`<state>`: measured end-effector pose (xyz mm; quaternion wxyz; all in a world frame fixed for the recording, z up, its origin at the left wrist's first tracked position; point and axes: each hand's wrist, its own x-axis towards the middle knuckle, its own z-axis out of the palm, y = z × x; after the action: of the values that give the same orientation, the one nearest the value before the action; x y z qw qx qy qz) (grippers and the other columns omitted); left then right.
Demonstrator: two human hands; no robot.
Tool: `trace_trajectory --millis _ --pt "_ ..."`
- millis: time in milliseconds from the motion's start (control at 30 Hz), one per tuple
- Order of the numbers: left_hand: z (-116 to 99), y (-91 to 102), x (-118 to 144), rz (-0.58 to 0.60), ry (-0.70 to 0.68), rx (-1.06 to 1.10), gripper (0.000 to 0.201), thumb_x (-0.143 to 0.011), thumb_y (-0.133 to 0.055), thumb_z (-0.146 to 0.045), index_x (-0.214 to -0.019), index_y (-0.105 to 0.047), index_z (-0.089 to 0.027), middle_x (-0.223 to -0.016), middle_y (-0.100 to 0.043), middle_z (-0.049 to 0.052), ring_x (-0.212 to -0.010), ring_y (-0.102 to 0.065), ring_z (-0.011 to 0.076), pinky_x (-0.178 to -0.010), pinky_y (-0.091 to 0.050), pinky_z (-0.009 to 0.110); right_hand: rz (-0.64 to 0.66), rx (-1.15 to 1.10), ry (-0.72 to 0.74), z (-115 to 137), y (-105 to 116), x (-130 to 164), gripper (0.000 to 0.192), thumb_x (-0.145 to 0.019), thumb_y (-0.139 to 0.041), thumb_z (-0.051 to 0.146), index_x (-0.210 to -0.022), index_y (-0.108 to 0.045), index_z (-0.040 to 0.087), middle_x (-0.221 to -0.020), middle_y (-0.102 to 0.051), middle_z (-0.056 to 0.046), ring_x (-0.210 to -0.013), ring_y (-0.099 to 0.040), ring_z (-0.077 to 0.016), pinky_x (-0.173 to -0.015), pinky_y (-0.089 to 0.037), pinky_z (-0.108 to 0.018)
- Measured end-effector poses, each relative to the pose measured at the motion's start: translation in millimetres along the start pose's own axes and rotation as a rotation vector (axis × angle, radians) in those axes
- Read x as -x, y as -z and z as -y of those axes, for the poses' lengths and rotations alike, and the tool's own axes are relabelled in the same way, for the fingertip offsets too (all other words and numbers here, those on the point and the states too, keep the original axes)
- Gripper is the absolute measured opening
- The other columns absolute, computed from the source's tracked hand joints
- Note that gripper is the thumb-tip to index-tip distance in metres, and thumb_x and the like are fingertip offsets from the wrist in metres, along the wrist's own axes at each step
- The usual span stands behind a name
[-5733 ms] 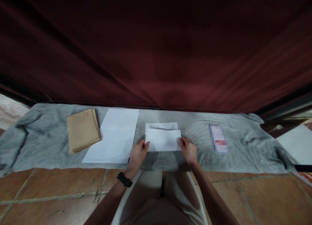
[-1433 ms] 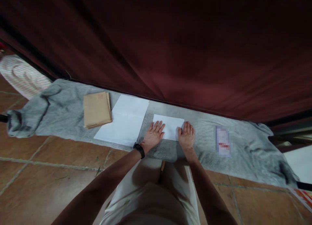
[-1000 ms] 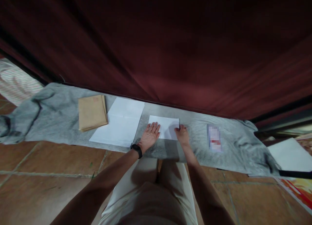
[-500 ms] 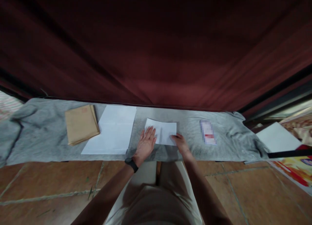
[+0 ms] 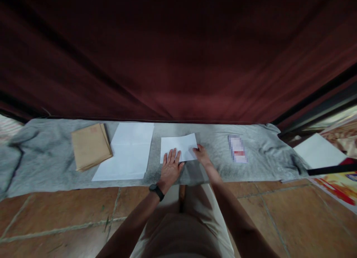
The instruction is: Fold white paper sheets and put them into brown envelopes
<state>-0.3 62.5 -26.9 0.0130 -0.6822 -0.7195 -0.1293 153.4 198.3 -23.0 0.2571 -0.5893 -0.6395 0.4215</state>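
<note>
A small folded sheet of white paper (image 5: 178,143) lies on the grey cloth in front of me. My left hand (image 5: 170,166) rests flat on its lower edge, fingers spread, with a dark watch on the wrist. At the right edge of the paper, my right hand (image 5: 201,154) pinches it between thumb and fingers. To the left is a stack of larger white sheets (image 5: 126,152). Brown envelopes (image 5: 90,146) lie in a pile beyond it, partly overlapping the sheets. Off to the right sits a small blurred-out packet or printed slip (image 5: 238,149) with a red band.
The grey cloth (image 5: 50,157) covers a narrow bench or table. A dark red curtain (image 5: 178,83) hangs right behind it. At the far right are a white board (image 5: 319,152), a dark bar and a colourful printed sheet (image 5: 336,187). Below is a tiled floor (image 5: 69,209).
The folded paper has turned a little, its right side tipping up and away. My left hand has slid lower on it, and my right hand has moved slightly up and left along its edge.
</note>
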Motion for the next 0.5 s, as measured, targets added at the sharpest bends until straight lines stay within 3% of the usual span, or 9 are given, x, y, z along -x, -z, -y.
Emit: trace_trajectory --millis 133,267,500 --pt "9 4.0 0 0.021 -0.010 -0.005 0.055 -0.104 -0.037 -0.037 -0.156 -0.042 -0.021 -0.163 -0.039 0.012 -0.153 -0.032 0.0289 -0.125 -0.027 0.055 -0.037 0.137 0.013 -5 -2 12 0.019 -0.086 -0.056 0.022 -0.099 -0.068 0.019 -0.093 -0.074 -0.011 -0.091 -0.070 -0.0259 -0.080 -0.051 -0.033" --pt "16 8.8 3 0.032 -0.012 -0.010 0.053 -0.105 -0.034 -0.034 -0.152 -0.047 -0.015 -0.162 -0.041 0.014 -0.152 -0.035 0.0286 -0.124 -0.031 0.049 -0.029 0.226 0.049 -12 1 22 0.018 -0.088 -0.055 0.025 -0.102 -0.067 0.021 -0.093 -0.074 -0.009 -0.089 -0.070 -0.0255 -0.077 -0.051 -0.032" --pt "6 12.9 7 0.044 0.032 -0.022 0.050 -0.104 -0.036 -0.034 -0.148 -0.052 -0.016 -0.156 -0.050 0.014 -0.141 -0.049 0.0327 -0.112 -0.043 0.051 0.034 0.258 0.093 -4 7 8 0.013 -0.087 -0.058 0.019 -0.094 -0.069 0.021 -0.087 -0.075 -0.006 -0.082 -0.069 -0.0213 -0.073 -0.051 -0.028"
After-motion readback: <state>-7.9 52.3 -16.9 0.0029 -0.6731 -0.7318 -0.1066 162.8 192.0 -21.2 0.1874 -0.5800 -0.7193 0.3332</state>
